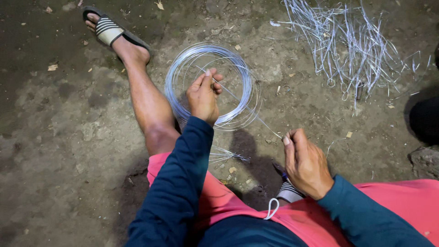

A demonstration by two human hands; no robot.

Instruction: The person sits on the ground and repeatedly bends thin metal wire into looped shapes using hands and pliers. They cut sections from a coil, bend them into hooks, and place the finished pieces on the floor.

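Dirt floor [68, 137] under wire coil [183, 73]; left hand [203, 98] and right hand [306, 162] pinch its strand.

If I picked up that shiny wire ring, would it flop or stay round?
The wire coil would probably stay roundish but sag and wobble, since its strands look thin. Its loops already spread apart, so they may spring loose. It likely feels light.

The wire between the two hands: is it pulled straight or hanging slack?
Pulled straight: the wire runs in a line from the left hand at the coil to the right hand.
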